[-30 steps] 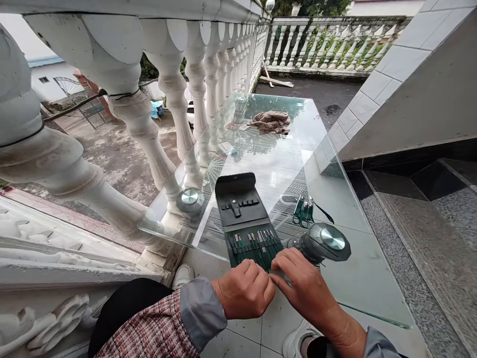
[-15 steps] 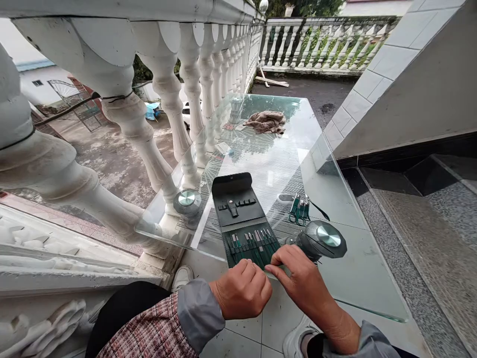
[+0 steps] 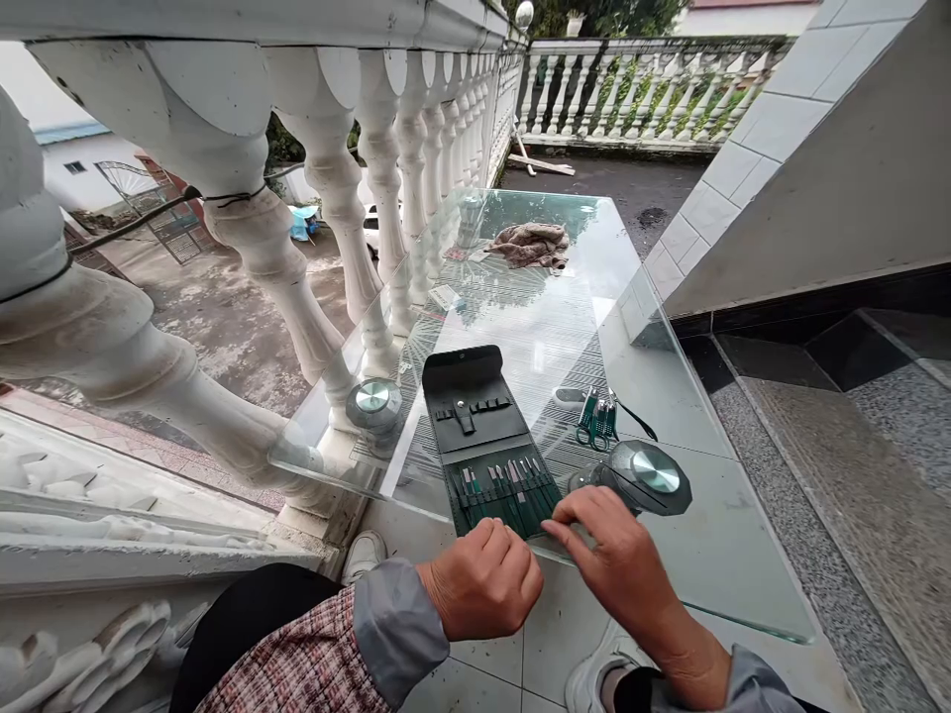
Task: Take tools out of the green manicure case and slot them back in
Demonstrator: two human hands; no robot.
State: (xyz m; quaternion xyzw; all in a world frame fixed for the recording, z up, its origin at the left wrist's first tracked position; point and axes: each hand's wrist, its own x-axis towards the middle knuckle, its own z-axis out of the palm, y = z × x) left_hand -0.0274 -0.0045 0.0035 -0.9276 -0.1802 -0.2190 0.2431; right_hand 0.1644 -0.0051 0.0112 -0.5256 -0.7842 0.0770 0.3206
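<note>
A black fold-out case (image 3: 482, 436) lies open on the glass table (image 3: 705, 555), with several green-handled tools in its lower pockets. My left hand (image 3: 482, 579) is curled into a fist at the near end of the case. My right hand (image 3: 609, 555) pinches the case's near right corner, fingers together. Whether a small tool sits between the fingers is hidden. Green-handled scissors and clippers (image 3: 598, 421) lie loose to the right of the case.
Round metal table fittings sit at the left (image 3: 372, 401) and right (image 3: 646, 475) of the case. A crumpled brown cloth (image 3: 533, 244) lies at the table's far end. A white balustrade (image 3: 334, 198) runs along the left; a tiled wall (image 3: 817, 149) rises on the right.
My right hand's fingers have shifted slightly along the near edge of the case. My left hand stays fisted in place. The view has drifted a little.
</note>
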